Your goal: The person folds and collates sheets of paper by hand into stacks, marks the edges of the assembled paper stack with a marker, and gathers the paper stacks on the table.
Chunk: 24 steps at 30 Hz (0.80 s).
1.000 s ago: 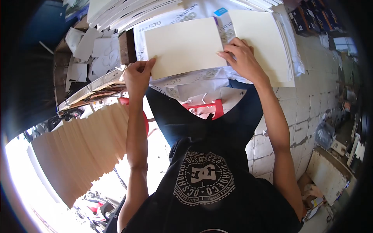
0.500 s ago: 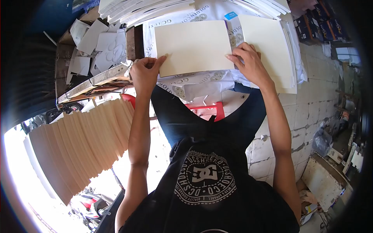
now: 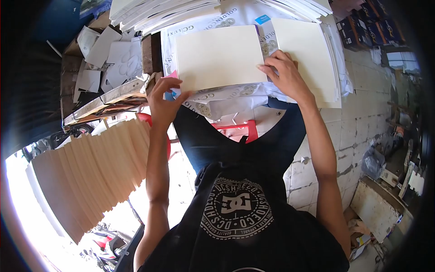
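A wide cream sheet point(image 3: 219, 56) lies on a white printed wrapping sheet point(image 3: 229, 94). At its lower left corner, my left hand point(image 3: 164, 97) has thumb and bent fingers around a paper edge, and a small pink, white and blue printed piece point(image 3: 169, 95) shows there. How that piece joins the cream sheet I cannot tell. My right hand point(image 3: 286, 75) is at the sheet's right edge, thumb on the edge and fingers curled beside it. Under and beyond this hand is a stack of cream sheets point(image 3: 306, 50).
Piles of paper point(image 3: 181, 18) stand at the back. A crate of paper scraps point(image 3: 102, 59) is on the left, above a long fanned row of tan-edged sheets point(image 3: 90, 167). A red stool point(image 3: 240, 129) shows between the legs. Dark boxes point(image 3: 369, 29) are at the upper right.
My left hand has shifted slightly down and its fingers have spread from a tight pinch. Pink and blue print now shows beside it. The right hand stays at the sheet's right edge.
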Each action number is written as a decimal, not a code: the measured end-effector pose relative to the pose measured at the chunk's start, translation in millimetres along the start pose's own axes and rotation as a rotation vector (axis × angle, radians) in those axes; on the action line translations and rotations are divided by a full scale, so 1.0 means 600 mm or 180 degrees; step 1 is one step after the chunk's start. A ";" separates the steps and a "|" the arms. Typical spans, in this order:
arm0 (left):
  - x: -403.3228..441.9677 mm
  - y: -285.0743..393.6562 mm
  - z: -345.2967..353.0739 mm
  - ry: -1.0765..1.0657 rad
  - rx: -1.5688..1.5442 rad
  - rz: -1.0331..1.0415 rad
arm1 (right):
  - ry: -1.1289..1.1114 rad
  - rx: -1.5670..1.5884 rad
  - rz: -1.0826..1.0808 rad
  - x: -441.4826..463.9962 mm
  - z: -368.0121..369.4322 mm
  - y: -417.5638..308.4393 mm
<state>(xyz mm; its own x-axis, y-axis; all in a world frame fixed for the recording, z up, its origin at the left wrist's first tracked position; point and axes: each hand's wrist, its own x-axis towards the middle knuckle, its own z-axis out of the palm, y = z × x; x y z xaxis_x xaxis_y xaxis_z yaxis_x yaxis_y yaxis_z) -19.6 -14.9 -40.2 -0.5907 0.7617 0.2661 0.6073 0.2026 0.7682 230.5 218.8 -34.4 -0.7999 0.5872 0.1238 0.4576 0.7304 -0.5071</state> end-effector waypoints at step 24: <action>-0.025 -0.032 0.005 0.0046 -0.0744 -0.0526 | -0.0016 0.0016 -0.0073 0.002 -0.005 -0.006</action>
<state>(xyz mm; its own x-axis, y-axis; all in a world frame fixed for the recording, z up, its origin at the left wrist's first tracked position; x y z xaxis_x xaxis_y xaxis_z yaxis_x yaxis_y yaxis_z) -20.7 -28.6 -61.0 -0.6801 0.7210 0.1330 0.3642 0.1747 0.9148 229.1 217.6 -29.9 -0.8122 0.5684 0.1311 0.4372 0.7419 -0.5084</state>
